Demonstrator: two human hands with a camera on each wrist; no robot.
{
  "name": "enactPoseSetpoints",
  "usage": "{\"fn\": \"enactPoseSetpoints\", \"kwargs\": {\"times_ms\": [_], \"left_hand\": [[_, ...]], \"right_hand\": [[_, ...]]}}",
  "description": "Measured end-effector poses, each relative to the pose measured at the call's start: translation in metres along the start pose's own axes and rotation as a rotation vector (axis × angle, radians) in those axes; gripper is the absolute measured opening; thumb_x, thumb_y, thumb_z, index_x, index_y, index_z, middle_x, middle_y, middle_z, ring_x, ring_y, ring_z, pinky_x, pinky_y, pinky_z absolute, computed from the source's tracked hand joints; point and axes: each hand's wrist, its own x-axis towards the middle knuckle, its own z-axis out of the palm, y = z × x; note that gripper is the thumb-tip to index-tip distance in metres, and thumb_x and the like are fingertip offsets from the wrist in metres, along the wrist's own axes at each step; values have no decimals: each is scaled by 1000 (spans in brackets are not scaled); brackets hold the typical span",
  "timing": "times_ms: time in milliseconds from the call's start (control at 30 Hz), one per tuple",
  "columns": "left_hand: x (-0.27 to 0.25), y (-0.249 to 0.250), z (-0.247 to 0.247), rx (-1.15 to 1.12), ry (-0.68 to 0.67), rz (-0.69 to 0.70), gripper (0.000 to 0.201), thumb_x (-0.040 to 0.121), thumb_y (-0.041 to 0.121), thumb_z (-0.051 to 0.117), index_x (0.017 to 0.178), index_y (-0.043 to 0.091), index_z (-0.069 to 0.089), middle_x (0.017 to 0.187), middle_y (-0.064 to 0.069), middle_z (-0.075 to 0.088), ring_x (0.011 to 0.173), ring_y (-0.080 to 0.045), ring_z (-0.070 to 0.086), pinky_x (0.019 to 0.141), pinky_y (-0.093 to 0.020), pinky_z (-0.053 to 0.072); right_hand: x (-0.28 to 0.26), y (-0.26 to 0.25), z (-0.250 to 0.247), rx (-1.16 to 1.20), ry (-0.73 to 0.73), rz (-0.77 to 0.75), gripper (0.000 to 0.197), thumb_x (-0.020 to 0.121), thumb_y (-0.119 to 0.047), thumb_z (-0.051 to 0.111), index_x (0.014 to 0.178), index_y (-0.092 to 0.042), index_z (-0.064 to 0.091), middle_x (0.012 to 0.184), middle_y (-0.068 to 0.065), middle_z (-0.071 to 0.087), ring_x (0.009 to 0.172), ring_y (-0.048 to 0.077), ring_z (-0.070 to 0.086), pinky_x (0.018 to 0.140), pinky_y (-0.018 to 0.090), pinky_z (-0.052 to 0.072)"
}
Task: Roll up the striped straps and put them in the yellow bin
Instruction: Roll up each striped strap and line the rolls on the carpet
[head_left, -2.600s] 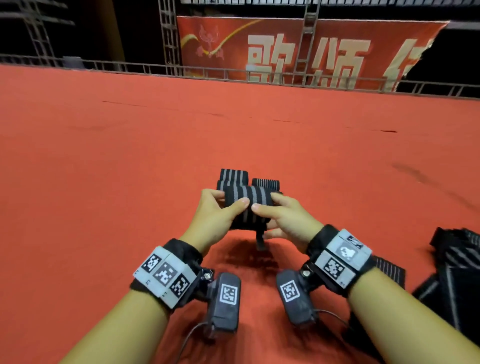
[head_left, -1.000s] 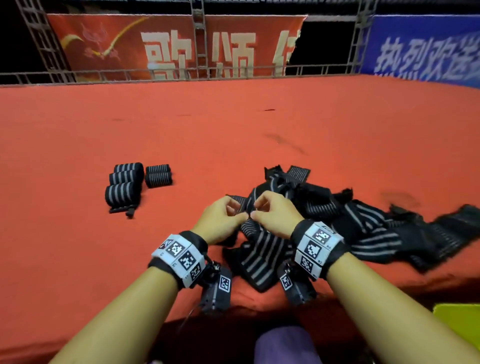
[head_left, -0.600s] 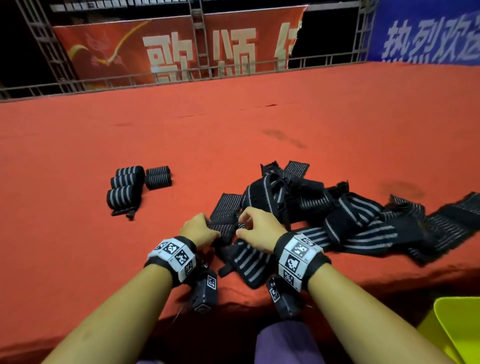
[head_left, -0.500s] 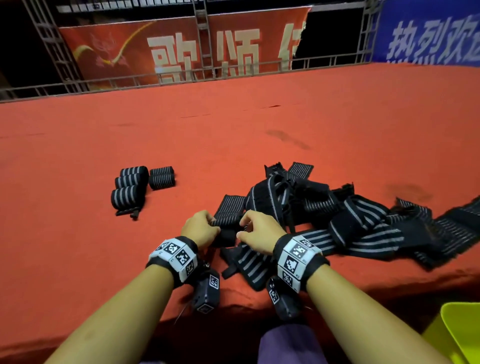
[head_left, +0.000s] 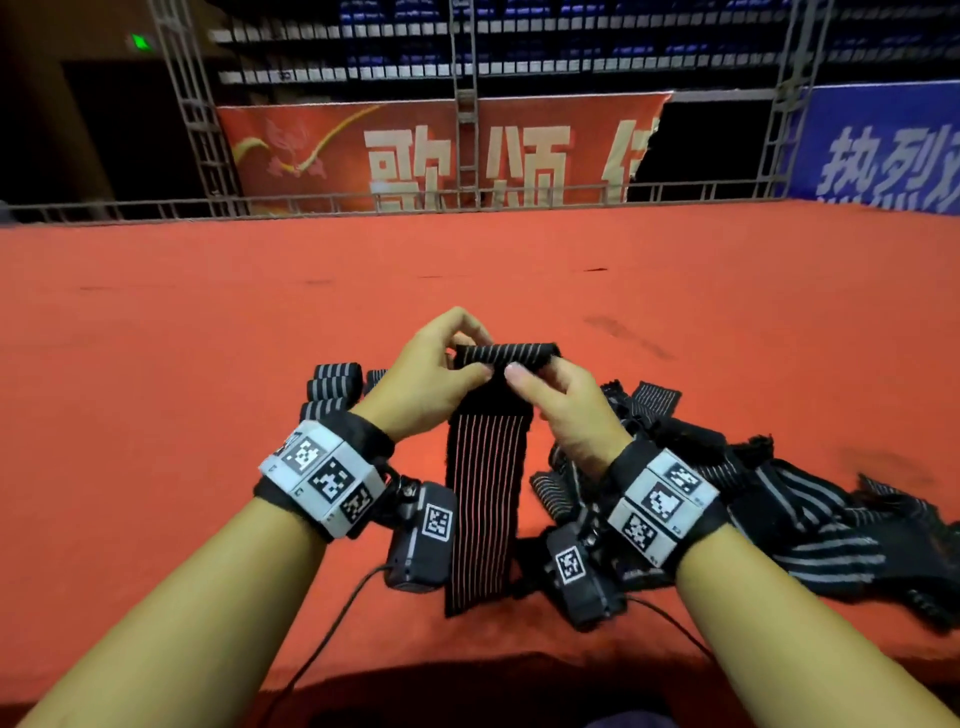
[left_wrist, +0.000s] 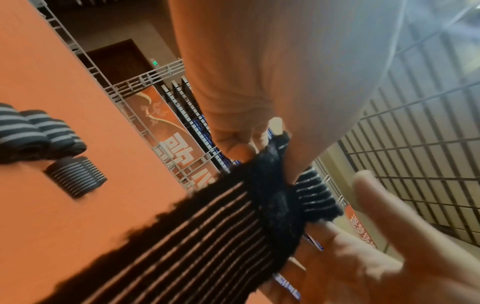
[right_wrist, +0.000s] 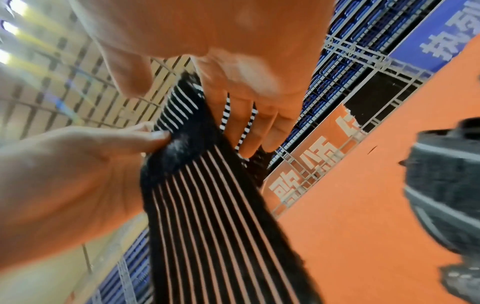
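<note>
I hold one black strap with thin pale stripes (head_left: 485, 493) upright above the red surface. Its top end is folded over into a short flap, and the rest hangs down to the surface. My left hand (head_left: 470, 353) pinches the folded top from the left, thumb in front. My right hand (head_left: 530, 374) pinches it from the right. In the left wrist view the strap (left_wrist: 207, 236) runs from my fingers down to the lower left. The right wrist view shows the strap (right_wrist: 221, 205) between both hands. The yellow bin is out of view.
Several rolled straps (head_left: 332, 384) lie on the red carpet (head_left: 156, 415) just left of my left hand, also the rolled straps (left_wrist: 39, 133). A tangled pile of unrolled straps (head_left: 779, 499) spreads to the right. The carpet's front edge runs close below my forearms.
Both hands have lifted one strap out of the pile and hold it up with its top end folded over. The view has tilted up, so the yellow bin has left the frame.
</note>
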Motion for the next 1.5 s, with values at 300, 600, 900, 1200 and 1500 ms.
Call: {"fn": "enactPoseSetpoints", "kwargs": {"times_ms": [300,600,900,1200,1500], "left_hand": [[-27,10,-34,-69,72,-18,33,87,20,72,112,19,50,104,4,53,66,-6,57,66,-33,52],[-35,9,-35,-444,78,-186,40,95,40,58,104,2,66,93,-7,69,85,-22,62,88,-46,49],[-35,11,-29,-237,-80,-1,29,86,21,60,115,15,65,112,-6,72,108,-27,66,97,-49,51],[-30,31,-20,28,277,17,26,88,33,71,96,19,51,85,2,58,76,-14,55,74,-37,49],[-37,69,-13,-269,85,293,24,97,24,51,119,24,60,97,18,69,92,-3,63,79,-21,50]], "right_hand": [[18,-47,28,-32,52,-65,7,89,6,56,89,11,60,80,16,62,72,21,59,66,33,50],[2,-68,38,-7,-171,-26,19,59,-4,53,76,2,60,69,4,65,65,13,59,63,27,47],[3,-53,16,-34,52,-106,22,94,-4,57,74,-12,50,68,2,54,58,9,53,54,24,45],[6,-67,11,-151,135,-247,27,86,-14,62,66,-18,44,62,-1,47,59,12,47,56,29,39],[-13,-120,8,165,-91,-57,25,69,-6,52,94,-7,57,69,6,65,61,19,61,60,30,51]]}}
